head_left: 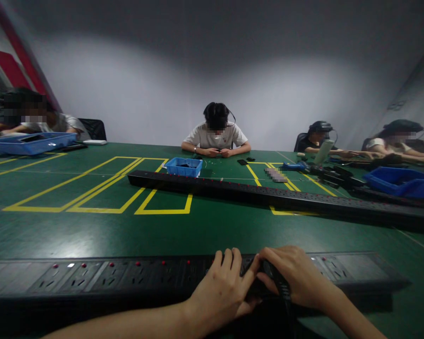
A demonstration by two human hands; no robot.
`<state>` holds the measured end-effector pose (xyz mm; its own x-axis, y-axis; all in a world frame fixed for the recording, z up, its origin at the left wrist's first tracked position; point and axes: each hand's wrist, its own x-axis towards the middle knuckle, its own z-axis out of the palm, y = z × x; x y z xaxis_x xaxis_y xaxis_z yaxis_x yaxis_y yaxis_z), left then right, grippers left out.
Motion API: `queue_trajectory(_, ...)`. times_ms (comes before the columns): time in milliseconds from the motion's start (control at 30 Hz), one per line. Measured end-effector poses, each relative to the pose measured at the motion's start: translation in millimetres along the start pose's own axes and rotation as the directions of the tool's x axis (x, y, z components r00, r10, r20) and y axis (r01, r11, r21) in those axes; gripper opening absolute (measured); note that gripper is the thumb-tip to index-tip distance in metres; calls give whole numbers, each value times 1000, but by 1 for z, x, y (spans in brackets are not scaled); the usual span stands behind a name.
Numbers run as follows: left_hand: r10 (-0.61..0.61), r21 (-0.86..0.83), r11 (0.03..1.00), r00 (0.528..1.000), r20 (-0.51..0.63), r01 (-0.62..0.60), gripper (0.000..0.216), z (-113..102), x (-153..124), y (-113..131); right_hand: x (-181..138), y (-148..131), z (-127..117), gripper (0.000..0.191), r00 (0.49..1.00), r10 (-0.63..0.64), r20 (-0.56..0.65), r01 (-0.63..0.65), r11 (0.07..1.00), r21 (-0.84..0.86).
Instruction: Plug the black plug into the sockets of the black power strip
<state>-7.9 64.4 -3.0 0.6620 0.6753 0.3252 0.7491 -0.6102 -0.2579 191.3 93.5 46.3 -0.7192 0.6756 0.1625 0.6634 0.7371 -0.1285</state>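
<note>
A long black power strip (123,277) with rows of sockets and small red parts lies across the near edge of the green table. My left hand (220,287) grips the strip, its fingers over the top and its thumb on the near side. The left index finger reaches towards the fingertips of my right hand (294,273). Closed in that right hand is a black plug with a ribbed cord (284,287), held down at the strip's sockets. The plug's front end is hidden by my fingers, so I cannot tell whether it sits in a socket.
A second long black power strip (233,190) lies beyond. Blue bins stand at centre (183,167), left (31,143) and right (402,181). Yellow tape (102,210) marks the table. A person (215,134) sits opposite; other people sit at both sides.
</note>
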Motion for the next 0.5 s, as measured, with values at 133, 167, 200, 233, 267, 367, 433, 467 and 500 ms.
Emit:
queue_trajectory(133, 4, -1, 1000, 1000, -3, -4, 72, 0, 0, 0, -1, 1, 0, 11, 1000, -8, 6, 8, 1000, -9)
queue_trajectory(167, 1, -1, 1000, 1000, -2, -1, 72, 0, 1, 0, -1, 1, 0, 11, 1000, -10, 7, 11, 1000, -11)
queue_trajectory(200, -2, -2, 1000, 1000, -1, 2, 73, 0, 1, 0, -1, 1, 1, 12, 1000, -12, 6, 12, 1000, -12)
queue_trajectory(233, -3, -3, 1000, 1000, 0, 3, 73, 0, 1, 0, -1, 2, 1, 12, 1000, -14, 2, 14, 1000, -11)
queue_trajectory(267, -1, -5, 1000, 1000, 1, 1, 73, 0, 1, 0, -1, 2, 1, 12, 1000, -15, -5, 15, 1000, -7)
queue_trajectory(367, -1, -5, 1000, 1000, 1, 1, 73, 0, 0, 1, -1, 2, 1, 11, 1000, -18, -24, 18, 1000, 2)
queue_trajectory(433, -7, -3, 1000, 1000, -1, 7, 72, 0, 0, 1, -1, 2, 1, 11, 999, -22, -24, 22, 1000, 6)
queue_trajectory(467, -8, -3, 1000, 1000, -2, 8, 72, 0, 0, 1, -1, 2, 1, 11, 1000, -21, -20, 21, 1000, 4)
queue_trajectory(500, -7, -4, 1000, 1000, -1, 7, 72, 0, 0, 1, -1, 2, 1, 11, 1000, -19, -17, 19, 1000, 1)
